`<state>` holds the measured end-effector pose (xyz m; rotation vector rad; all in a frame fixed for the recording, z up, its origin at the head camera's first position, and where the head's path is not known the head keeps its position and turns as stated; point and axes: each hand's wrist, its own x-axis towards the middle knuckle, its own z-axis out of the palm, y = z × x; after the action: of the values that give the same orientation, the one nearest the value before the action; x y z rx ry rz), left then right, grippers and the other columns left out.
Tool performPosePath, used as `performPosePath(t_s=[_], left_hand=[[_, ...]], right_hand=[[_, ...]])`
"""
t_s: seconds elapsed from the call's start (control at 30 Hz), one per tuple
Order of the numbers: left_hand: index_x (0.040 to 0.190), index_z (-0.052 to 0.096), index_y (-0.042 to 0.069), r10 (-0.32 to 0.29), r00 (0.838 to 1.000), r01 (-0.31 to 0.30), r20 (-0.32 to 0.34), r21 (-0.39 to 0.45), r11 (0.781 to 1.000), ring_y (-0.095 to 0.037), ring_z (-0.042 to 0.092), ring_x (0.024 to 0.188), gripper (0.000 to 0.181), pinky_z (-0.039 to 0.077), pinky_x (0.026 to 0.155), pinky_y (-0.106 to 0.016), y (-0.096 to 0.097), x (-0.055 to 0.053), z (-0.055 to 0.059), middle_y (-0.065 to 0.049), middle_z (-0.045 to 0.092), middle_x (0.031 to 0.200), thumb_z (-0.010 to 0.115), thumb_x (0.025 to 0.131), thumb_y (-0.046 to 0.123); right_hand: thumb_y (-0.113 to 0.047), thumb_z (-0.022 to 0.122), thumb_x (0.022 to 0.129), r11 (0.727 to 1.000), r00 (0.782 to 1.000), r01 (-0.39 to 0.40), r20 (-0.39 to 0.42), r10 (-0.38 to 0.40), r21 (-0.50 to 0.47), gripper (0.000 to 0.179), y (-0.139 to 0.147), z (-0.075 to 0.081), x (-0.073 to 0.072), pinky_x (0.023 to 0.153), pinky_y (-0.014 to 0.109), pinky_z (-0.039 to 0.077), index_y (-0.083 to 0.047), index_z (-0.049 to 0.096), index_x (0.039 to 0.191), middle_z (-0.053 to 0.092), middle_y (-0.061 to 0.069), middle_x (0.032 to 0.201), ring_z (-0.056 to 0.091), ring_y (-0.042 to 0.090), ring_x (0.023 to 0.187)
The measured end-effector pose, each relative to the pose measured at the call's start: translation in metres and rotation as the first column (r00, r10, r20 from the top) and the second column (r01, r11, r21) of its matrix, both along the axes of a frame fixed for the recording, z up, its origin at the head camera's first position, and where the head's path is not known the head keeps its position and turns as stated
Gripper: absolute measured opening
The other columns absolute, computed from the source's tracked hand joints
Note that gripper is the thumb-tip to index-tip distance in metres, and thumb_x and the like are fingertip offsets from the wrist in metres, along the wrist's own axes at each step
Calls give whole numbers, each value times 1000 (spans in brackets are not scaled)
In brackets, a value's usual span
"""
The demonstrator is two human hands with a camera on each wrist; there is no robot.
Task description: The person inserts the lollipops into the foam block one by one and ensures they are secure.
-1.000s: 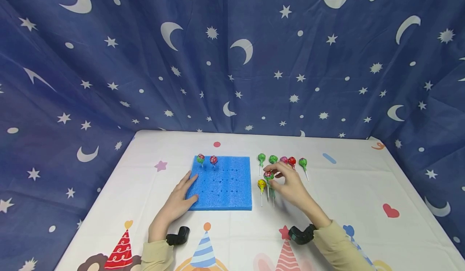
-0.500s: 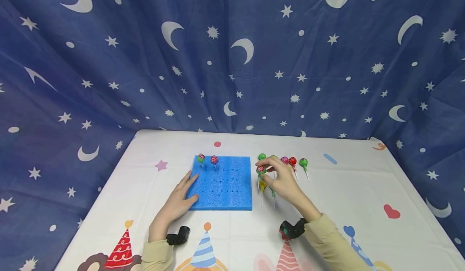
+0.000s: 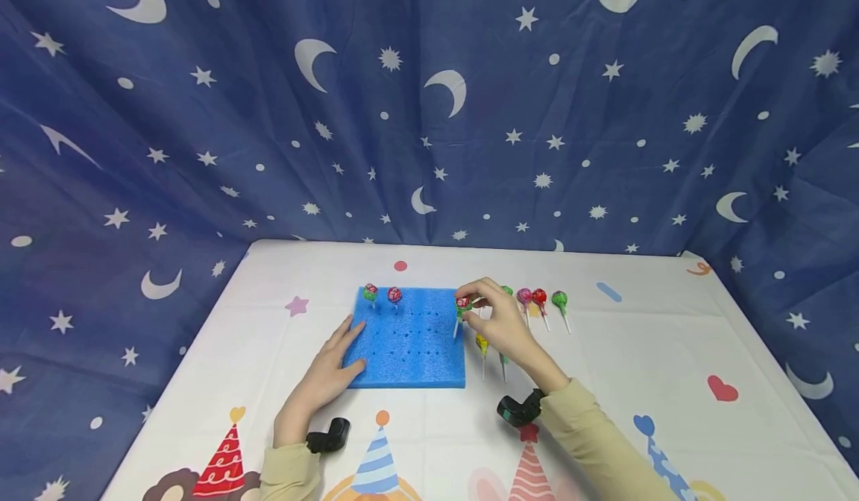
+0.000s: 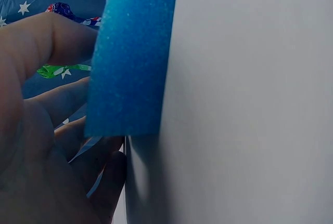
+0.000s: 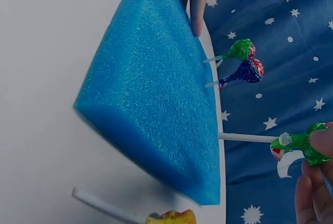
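A blue foam board (image 3: 416, 370) with small holes lies on the table. My left hand (image 3: 326, 370) rests on its left edge with fingers spread. Near the board's back left corner stand a green-and-red lollipop (image 3: 370, 292) and a dark blue and red lollipop (image 5: 251, 71), their sticks in the foam. My right hand (image 3: 499, 322) pinches another green-and-red lollipop (image 3: 463, 304) by its wrapped head, stick pointing down. In the head view that stick overlaps the board's right side; the right wrist view shows its white length at the foam's edge.
To the right of the board lie loose lollipops: yellow (image 3: 482, 341), pink (image 3: 524, 296), red (image 3: 540, 297) and green (image 3: 560, 300). My right hand partly covers others. A printed white cloth (image 3: 644, 352) covers the table, and a blue star-patterned curtain (image 3: 376, 143) hangs behind.
My right hand has carried the green-and-red lollipop left, from among the loose ones to the board's right side. My left hand has stayed on the board.
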<state>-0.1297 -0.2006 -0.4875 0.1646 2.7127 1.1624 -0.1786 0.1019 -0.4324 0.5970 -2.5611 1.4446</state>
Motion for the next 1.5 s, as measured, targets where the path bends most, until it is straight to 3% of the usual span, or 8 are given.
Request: performPosePath(t_s=[0.3, 1.5], left_hand=[[153, 27, 14, -2, 1000, 2, -11, 2, 1000, -43, 8, 148, 66, 13, 113, -69, -1, -1, 0, -10, 9, 164, 55, 93, 18], [152, 29, 14, -1, 1000, 1, -23, 13, 1000, -44, 9, 148, 66, 14, 113, -70, 0, 0, -2, -11, 10, 163, 55, 92, 19]], right_hand=[[5, 65, 83, 998, 999, -42, 17, 43, -48, 29, -12, -2, -11, 91, 46, 52, -10, 66, 108, 63, 7, 107, 60, 22, 100], [5, 70, 80, 999, 999, -5, 51, 7, -48, 27, -49, -18, -34, 87, 39, 52, -11, 65, 102, 62, 6, 104, 58, 22, 97]])
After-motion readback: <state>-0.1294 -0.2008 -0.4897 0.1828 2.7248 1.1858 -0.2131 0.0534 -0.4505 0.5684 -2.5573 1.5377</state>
